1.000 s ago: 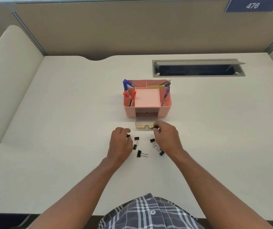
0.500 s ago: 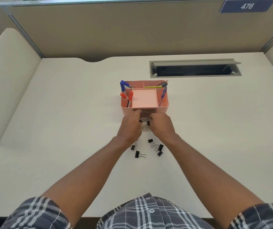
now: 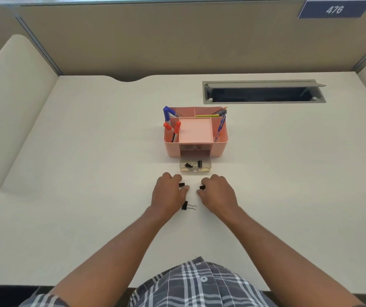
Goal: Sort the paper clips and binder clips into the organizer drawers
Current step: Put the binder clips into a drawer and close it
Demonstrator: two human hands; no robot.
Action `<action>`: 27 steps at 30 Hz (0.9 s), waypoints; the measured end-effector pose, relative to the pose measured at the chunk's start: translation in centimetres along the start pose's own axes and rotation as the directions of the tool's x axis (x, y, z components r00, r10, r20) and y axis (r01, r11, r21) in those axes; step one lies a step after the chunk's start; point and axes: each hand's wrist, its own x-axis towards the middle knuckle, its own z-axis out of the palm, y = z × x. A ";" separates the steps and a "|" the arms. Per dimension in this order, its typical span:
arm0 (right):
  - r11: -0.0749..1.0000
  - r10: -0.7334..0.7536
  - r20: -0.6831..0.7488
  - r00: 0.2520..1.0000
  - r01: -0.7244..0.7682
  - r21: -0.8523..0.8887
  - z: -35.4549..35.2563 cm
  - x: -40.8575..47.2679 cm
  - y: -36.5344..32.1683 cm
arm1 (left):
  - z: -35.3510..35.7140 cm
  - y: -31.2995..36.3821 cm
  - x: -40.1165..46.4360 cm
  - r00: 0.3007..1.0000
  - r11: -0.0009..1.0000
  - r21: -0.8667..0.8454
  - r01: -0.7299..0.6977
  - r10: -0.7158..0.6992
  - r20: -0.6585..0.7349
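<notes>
Both hands have drawn back from the drawer, which now holds two binder clips. Left hand pinches a clip; right hand pinches another; a third clip lies on the bench between the wrists. Springy clips could slip mid-carry. Open bench surrounds everything.

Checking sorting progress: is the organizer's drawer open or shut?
Open: the clear drawer sticks out from the pink organizer, binder clips inside.
</notes>
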 end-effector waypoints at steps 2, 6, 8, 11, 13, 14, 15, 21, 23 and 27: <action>0.999 -0.013 -0.031 0.999 0.012 -0.034 0.4 0.0 -0.3 | 0.2 0.7 0.3 1.000 0.999 0.033 -0.001 0.001 -0.003; 0.998 -0.024 -0.046 0.999 0.021 -0.056 0.6 0.0 -0.7 | 0.2 1.5 0.7 0.999 0.995 0.090 -0.030 0.028 0.021; 1.000 -0.019 -0.045 0.999 0.019 -0.008 0.5 0.1 -0.7 | 0.4 1.5 0.8 0.999 0.995 0.083 -0.047 0.046 0.022; 0.995 0.009 -0.091 0.996 0.000 0.098 -0.4 0.4 -0.5 | 0.5 1.0 0.5 0.996 0.995 0.018 -0.093 0.093 -0.012; 0.986 0.007 -0.160 0.987 0.019 0.164 -1.3 0.7 -0.4 | 0.1 1.0 0.3 0.986 0.989 -0.038 -0.144 0.140 -0.094; 0.979 -0.006 -0.205 0.979 0.048 0.199 -1.8 0.9 -0.4 | -0.3 1.2 0.2 0.973 0.981 -0.066 -0.185 0.173 -0.152; 0.969 -0.023 -0.251 0.968 0.083 0.231 -2.4 1.1 -0.4 | -0.8 1.6 0.2 0.954 0.968 -0.091 -0.235 0.212 -0.212; 0.959 -0.096 -0.349 0.932 0.180 0.220 -4.3 4.1 -1.1 | -3.1 3.9 3.3 0.885 0.899 -0.140 -0.415 0.364 -0.290; 0.966 -0.122 -0.328 0.937 0.188 0.176 -4.4 4.8 -1.2 | -3.2 4.3 4.1 0.880 0.889 -0.124 -0.441 0.401 -0.255; 0.972 -0.164 -0.273 0.948 0.202 0.119 -4.2 5.5 -1.0 | -2.9 4.4 4.7 0.881 0.888 -0.084 -0.452 0.430 -0.197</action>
